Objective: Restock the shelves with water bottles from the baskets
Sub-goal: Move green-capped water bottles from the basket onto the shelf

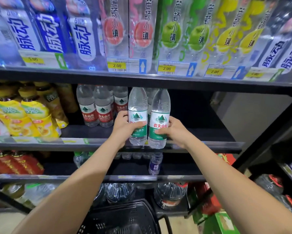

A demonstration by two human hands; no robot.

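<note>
Two clear water bottles with green-and-white labels stand upright side by side at the front edge of the middle shelf (201, 132). My left hand (123, 125) grips the left bottle (137, 105) around its label. My right hand (175, 130) grips the right bottle (160, 107) the same way. Behind them, to the left, stand several red-labelled water bottles (98, 107). A black plastic basket (125, 218) sits on the floor below my arms; its contents are dark and hard to make out.
Yellow-labelled drink bottles (30, 112) fill the left of the middle shelf; its right part is bare. The top shelf holds blue, pink, green and yellow drinks behind price tags (118, 65). A lone small bottle (155, 163) stands one shelf down. Large water jugs (169, 195) sit at the bottom.
</note>
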